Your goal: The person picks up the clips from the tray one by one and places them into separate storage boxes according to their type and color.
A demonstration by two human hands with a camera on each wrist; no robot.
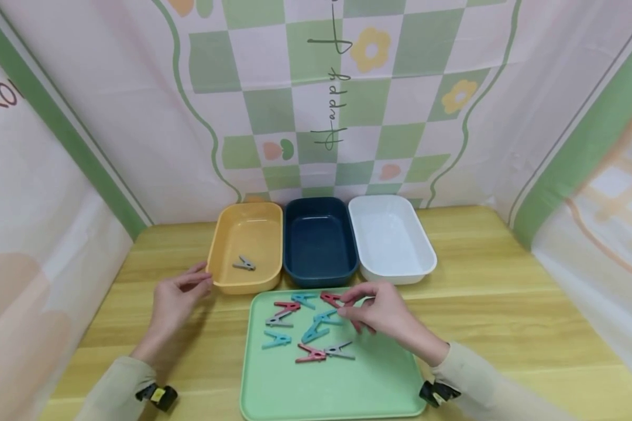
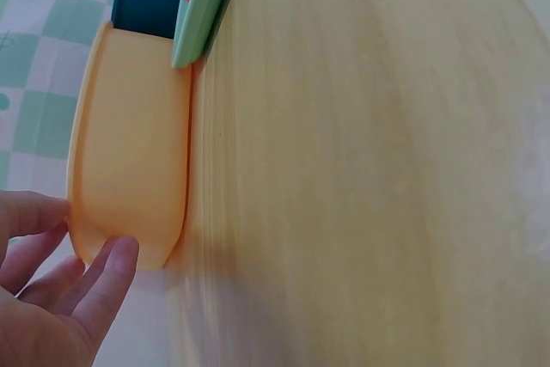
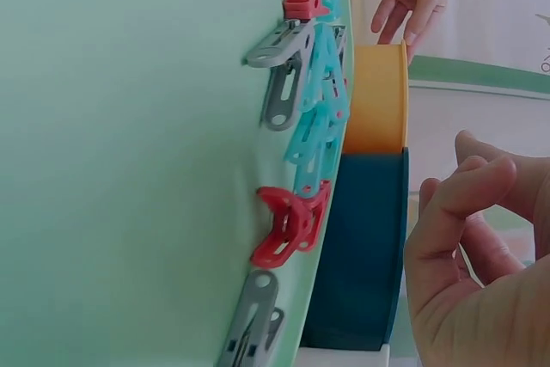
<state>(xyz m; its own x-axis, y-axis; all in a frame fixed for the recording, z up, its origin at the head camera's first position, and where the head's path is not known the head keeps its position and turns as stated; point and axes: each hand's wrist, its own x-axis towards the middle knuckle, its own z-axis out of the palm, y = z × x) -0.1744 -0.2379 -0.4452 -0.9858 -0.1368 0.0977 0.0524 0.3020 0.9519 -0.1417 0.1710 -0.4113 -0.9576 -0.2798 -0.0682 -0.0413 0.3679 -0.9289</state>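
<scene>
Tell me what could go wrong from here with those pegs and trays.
The pegs on the green tray lie overlapped, so the right hand may well lift or drag a neighbour along with the red peg it reaches for. The left hand only touches the yellow tray at its corner, so a nudge might slide it.

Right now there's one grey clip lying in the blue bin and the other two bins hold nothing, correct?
Not quite. The grey clip lies in the yellow bin, not the blue bin, as the head view shows. The blue bin and the white bin hold nothing.
</scene>
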